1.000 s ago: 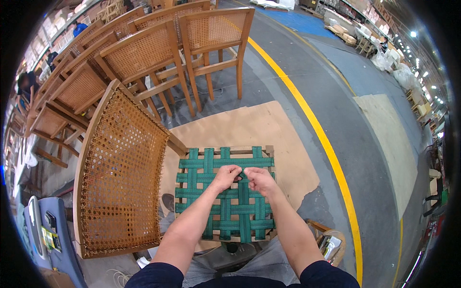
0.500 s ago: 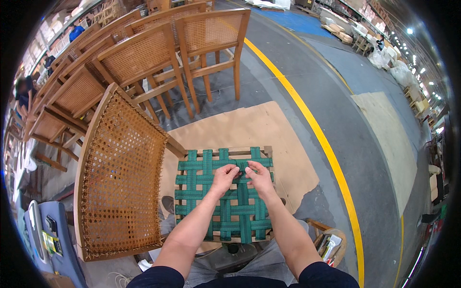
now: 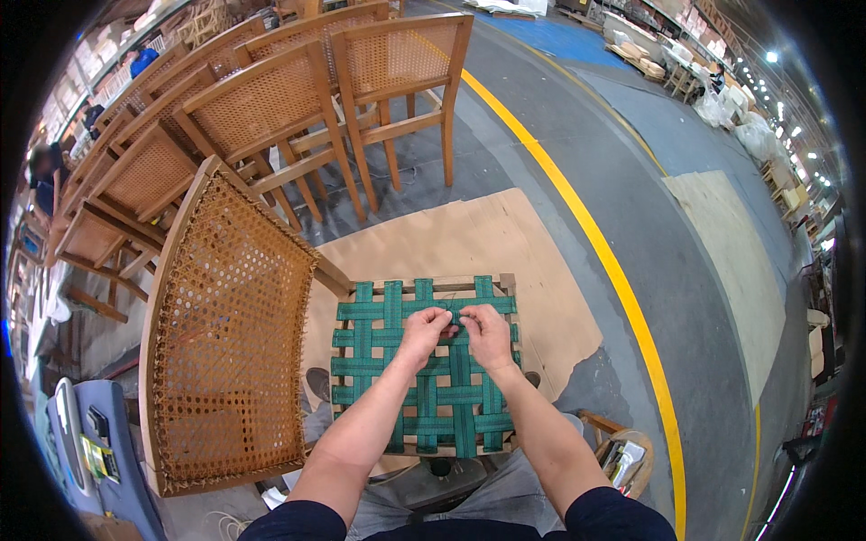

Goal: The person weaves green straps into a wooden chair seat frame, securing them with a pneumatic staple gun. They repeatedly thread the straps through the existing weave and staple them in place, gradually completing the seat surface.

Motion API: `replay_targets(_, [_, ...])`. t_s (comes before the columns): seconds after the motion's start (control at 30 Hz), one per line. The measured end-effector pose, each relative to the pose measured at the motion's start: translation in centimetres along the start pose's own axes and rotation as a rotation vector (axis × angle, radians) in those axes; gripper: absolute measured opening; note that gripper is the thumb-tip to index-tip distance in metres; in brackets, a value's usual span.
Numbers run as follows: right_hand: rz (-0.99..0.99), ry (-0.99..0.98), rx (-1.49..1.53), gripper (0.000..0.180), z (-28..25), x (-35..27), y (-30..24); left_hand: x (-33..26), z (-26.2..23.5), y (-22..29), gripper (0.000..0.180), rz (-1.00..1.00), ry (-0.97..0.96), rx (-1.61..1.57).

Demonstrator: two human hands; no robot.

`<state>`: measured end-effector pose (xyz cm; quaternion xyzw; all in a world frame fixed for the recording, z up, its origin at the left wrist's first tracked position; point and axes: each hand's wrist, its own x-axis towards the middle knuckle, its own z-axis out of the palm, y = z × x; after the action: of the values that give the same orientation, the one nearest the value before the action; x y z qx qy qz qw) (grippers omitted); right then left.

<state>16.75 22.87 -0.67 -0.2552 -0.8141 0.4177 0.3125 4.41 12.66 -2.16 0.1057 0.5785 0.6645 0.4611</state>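
In front of me is a wooden chair with a seat of green webbing straps (image 3: 437, 422) woven over and under each other. My left hand (image 3: 426, 334) is closed, with thumb and fingertips pinching the far end of one lengthwise webbing strap (image 3: 464, 424). My right hand (image 3: 487, 334) pinches at the same end from the right, its fingers curled. The fingertips of both hands nearly meet over the seat's far half, and thin dark threads show between them. Left of the seat rises the chair's cane backrest (image 3: 225, 334). The fingers partly hide the strap end.
Several wooden cane-back chairs (image 3: 248, 108) stand in rows at the far left. Cardboard (image 3: 532, 261) lies under the chair. A yellow floor line (image 3: 622, 288) curves by on the right. A round stool (image 3: 631, 460) holding items is near my right elbow; a blue-grey padded piece (image 3: 113, 451) is at the left.
My right fingers have curled in and closed on the strap end, where they were more spread before. Seat and hands have shifted slightly rightward in view.
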Motion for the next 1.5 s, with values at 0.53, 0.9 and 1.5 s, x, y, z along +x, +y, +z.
replay_targets(0.53, [0.078, -0.126, -0.308, 0.009, 1.7, 6.9, 5.5, 1.6, 0.5, -1.7, 0.023, 0.544, 0.395, 0.879])
replay_targets(0.9, [0.411, -0.215, -0.407, 0.012, 6.1, 10.6, 7.1, 5.0, -0.2, -3.9, 0.051, 0.601, 0.216, 1.424])
replay_targets(1.5, [0.673, 0.571, -0.130, 0.014, -26.6, -11.1, 7.5, 6.7, 2.0, -4.5, 0.056, 0.558, 0.234, 1.574])
